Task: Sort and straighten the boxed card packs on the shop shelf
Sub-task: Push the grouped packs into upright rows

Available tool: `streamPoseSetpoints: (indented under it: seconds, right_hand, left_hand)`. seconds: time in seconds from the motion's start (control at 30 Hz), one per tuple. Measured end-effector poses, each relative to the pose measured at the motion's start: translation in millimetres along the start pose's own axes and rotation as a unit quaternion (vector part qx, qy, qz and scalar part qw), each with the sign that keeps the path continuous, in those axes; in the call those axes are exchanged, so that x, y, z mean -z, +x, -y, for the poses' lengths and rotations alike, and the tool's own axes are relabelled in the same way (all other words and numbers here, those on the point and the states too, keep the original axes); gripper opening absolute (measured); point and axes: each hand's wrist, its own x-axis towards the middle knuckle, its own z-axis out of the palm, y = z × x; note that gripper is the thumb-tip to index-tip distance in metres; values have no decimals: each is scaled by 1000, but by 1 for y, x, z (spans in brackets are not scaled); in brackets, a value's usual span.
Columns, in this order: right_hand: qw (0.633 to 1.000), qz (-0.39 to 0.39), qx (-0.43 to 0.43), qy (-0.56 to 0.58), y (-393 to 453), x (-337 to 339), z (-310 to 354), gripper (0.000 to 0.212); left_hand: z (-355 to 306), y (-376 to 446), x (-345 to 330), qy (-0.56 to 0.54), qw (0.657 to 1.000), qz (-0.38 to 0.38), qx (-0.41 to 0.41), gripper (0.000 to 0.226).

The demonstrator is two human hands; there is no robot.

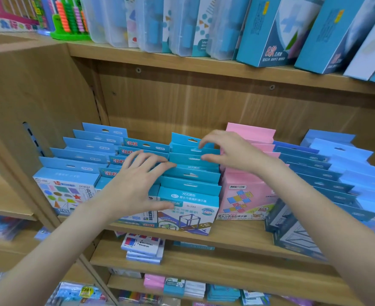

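We see both hands reaching into the middle wooden shelf [233, 236], where boxed card packs stand in rows running front to back. Our left hand [135, 184] lies spread, fingers wide and flat, over the second row from the left, the packs with red lettering on their tabs [131, 143]; its fingertips [171, 165] reach right onto the hang tabs of the teal row [191, 180], touching the tabs about midway down that row, and its thumb rests near the top of the front teal pack [187, 214], which shows a cube frame drawing. It presses rather than holds; nothing is closed in it. Our right hand [228, 151] hovers over the back of the same teal row, fingers curled and loosely apart, index tip at a rear tab and thumb tip at the tab just in front of it, at the row's right edge. We cannot tell if a tab is pinched between them. Just right of that hand stands the pink row [248, 195], partly hidden by the wrist. Farther right come a dark blue row [319, 177] and a pale blue row [363, 173], both leaning. At the far left stands a light blue row with coloured shapes on its front pack [67, 191]. The shelf above [182, 62] carries clear cases and blue boxes.
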Motion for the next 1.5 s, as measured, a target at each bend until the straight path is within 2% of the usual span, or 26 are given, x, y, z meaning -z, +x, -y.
streamPoseSetpoints:
  seconds: [0.1,0.17,0.23,0.37,0.67,0.77,0.87,1.0,1.03,1.17,1.23,1.37,1.5]
  right_hand:
    - [995,92,9,-30,27,1,4,24]
    - [988,126,13,-84,35,-5,8,26]
    - [986,112,10,-123,38,-14,11,28]
    - [989,94,-1,-111,39,-14,16,25]
    - [991,129,17,-40,33,-1,16,22]
    - [986,153,32,-58,31,-11,14,24]
    - [987,160,15,-28,29,-13,12,27]
    - [987,131,-13,94,33,1,7,14]
    - [988,124,-22,91,34,1,6,13]
    - [992,111,-38,41,38,-6,5,28]
    - [991,108,-40,62,36,-6,3,31]
    - [989,112,-37,91,32,-5,-2,34]
    - [987,142,-24,78,37,-4,-1,26]
  left_hand:
    - [2,-5,-3,-6,1000,-8,9,71]
    - [1,-7,-6,3,1000,-16,16,71]
    - [-1,-9,-11,7,999,-26,27,72]
    - [-2,-11,-15,12,998,-43,39,73]
    - [-2,-10,-14,13,998,-41,34,72]
    - [-1,-9,-15,15,999,-35,37,72]
    - [-2,-10,-14,22,999,-33,37,73]
    - [-4,-5,-6,36,999,-9,33,77]
    - [-5,-1,-3,47,998,-1,30,81]
    - [-7,16,7,70,996,58,13,101]
    - [-5,18,5,96,989,109,10,102]
    - [-5,15,8,82,992,100,6,100]
    - [-6,15,6,78,992,99,3,91]
